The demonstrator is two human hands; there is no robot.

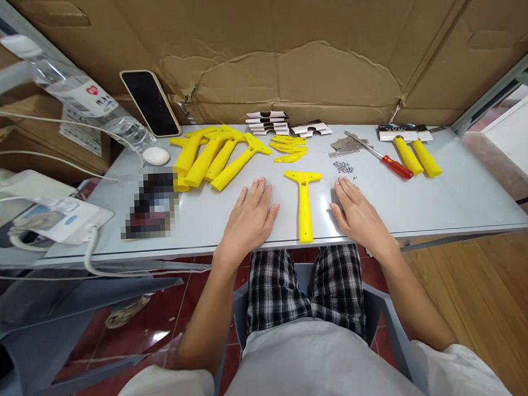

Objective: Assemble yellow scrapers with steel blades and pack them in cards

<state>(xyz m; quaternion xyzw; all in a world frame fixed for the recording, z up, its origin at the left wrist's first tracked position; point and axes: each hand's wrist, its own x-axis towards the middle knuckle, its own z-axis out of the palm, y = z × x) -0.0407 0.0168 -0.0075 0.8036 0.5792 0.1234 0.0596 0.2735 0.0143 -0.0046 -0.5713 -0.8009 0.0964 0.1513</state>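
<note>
Head: screws (342, 168) near yellow scraper (305, 211)

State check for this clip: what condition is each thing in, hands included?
Left hand: open, palm down on the table
Right hand: open, palm down on the table
Yellow scraper handle between the hands: lying flat, not held
Yellow handles at left: heaped together
Screws: loose, in a small pile
Metal blades: loose, overlapping
Red screwdriver: lying down
Phone: propped up, screen dark
Bottle: capped

water bottle (84, 96) | propped phone (150, 102) | cardboard (283, 39) | white oval (156, 156), perhaps a mouse
</note>
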